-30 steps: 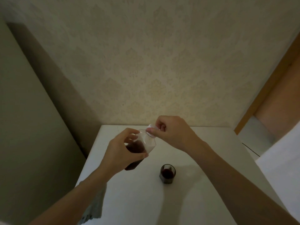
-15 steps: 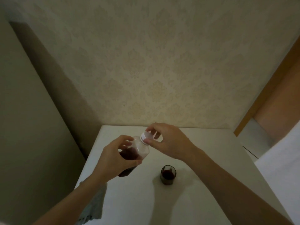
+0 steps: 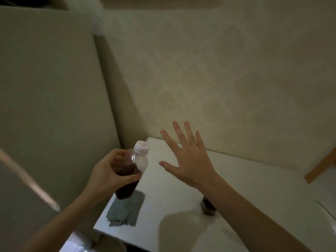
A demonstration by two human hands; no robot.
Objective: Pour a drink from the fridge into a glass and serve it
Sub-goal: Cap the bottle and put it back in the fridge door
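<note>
At about 9 o'clock stands a tall pale panel [image 3: 51, 106], probably the fridge the bottle has to go back into. Just right of it the left hand [image 3: 107, 176] wraps its fingers [image 3: 131, 178] round a clear plastic bottle [image 3: 131, 171] of dark red drink, white cap [image 3: 141, 147] on, lifted and tilted above the bench's [image 3: 172, 206] left edge; judging by the closed cap, pouring is done and the bottle is ready to be put away. Under its base a grey cloth [image 3: 126, 210] lies on the bench at 7 o'clock. Toward the centre the right hand [image 3: 189, 160] hovers with fingers spread wide, holding nothing. At 5 o'clock the small glass [image 3: 209, 209] with dark drink stands on the bench, half hidden beneath the right forearm; that arm sits close above it, so a careless sweep could knock it.
</note>
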